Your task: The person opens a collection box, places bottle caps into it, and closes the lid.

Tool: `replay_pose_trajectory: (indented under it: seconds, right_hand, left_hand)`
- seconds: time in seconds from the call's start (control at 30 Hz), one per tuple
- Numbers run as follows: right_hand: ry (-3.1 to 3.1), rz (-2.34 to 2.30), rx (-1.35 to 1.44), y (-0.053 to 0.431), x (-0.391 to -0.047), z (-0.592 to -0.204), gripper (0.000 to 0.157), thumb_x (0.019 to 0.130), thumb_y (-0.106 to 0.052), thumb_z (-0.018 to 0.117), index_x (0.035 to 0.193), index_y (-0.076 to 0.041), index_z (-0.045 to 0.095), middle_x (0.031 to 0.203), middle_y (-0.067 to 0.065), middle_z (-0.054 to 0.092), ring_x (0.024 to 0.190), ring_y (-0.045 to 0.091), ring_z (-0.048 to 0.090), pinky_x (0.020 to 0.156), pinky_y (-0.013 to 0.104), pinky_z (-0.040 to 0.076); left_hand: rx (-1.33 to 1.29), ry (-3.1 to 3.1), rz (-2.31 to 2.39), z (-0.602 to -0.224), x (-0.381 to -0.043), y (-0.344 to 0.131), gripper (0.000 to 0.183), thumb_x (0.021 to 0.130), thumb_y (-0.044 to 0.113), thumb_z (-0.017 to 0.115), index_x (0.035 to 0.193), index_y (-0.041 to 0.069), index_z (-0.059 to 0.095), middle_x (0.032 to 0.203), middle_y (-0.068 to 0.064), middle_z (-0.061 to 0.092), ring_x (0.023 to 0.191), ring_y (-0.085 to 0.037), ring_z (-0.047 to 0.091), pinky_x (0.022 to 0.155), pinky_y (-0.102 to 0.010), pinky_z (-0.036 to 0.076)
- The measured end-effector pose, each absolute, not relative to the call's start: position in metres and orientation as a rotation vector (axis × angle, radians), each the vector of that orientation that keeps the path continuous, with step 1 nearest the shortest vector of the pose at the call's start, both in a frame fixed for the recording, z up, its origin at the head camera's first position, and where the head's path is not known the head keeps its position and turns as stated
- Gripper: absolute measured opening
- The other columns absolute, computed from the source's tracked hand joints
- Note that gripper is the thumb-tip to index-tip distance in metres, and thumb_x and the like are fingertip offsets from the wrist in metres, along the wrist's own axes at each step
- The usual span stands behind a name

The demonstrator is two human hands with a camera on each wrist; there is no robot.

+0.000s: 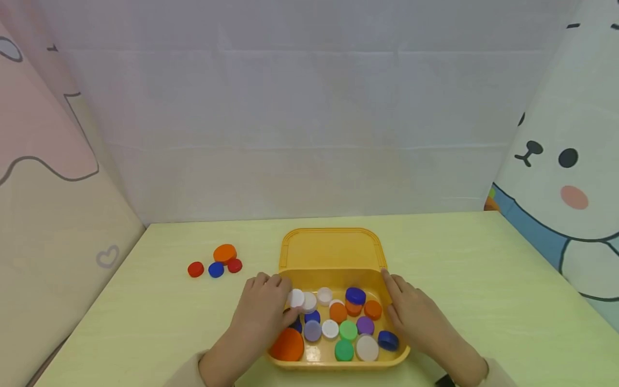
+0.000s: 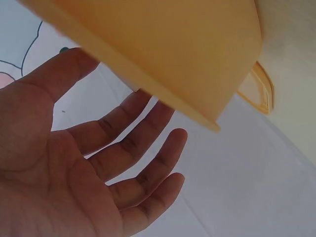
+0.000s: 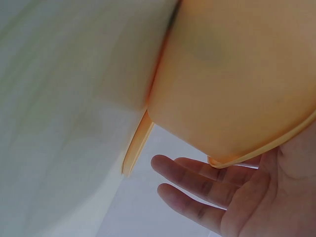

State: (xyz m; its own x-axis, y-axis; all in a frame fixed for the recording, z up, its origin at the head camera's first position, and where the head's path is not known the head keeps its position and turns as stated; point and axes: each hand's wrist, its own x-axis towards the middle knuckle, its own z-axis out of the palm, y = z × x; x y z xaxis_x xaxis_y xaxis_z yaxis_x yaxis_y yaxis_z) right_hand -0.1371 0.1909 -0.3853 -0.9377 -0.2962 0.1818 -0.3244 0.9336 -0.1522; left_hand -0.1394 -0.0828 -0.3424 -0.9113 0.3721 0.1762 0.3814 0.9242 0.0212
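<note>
A yellow lidded box (image 1: 338, 364) stands on the table in the head view, holding several round plastic bottle caps in white, orange, blue, green and purple. My left hand (image 1: 263, 303) grips its left rim, with the thumb inside beside a white cap (image 1: 296, 297). The left wrist view shows thumb and fingertips passing behind the rim (image 2: 148, 89), the other fingers loosely bent outside. On the opposite side my right hand (image 1: 418, 317) holds the right rim, index finger along the back corner and thumb inside. Its thumb is hidden in the right wrist view, where two fingers (image 3: 197, 182) extend below the rim.
Left of the box lie an orange cap (image 1: 224, 253), a blue cap (image 1: 216, 270) and two red caps, one (image 1: 195, 269) farther left. The box's lid (image 1: 333, 249) lies open behind it. A pale cloth wall (image 1: 309, 134) rises at the table's back.
</note>
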Motion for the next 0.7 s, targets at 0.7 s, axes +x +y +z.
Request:
replay_pose_trajectory:
  seconds: [0.7]
  right_hand:
    - [-2.945, 0.273, 0.467, 0.191, -0.137, -0.384, 0.054, 0.086, -0.015, 0.053, 0.136, 0.001, 0.038, 0.124, 0.018, 0.053, 0.099, 0.031, 0.059, 0.084, 0.045, 0.049]
  left_hand:
    - [-0.661, -3.032, -0.055, -0.364, -0.136, -0.072, 0.039, 0.073, 0.044, 0.072, 0.093, 0.011, 0.063, 0.078, -0.001, 0.053, 0.081, -0.021, 0.044, 0.08, -0.04, 0.041]
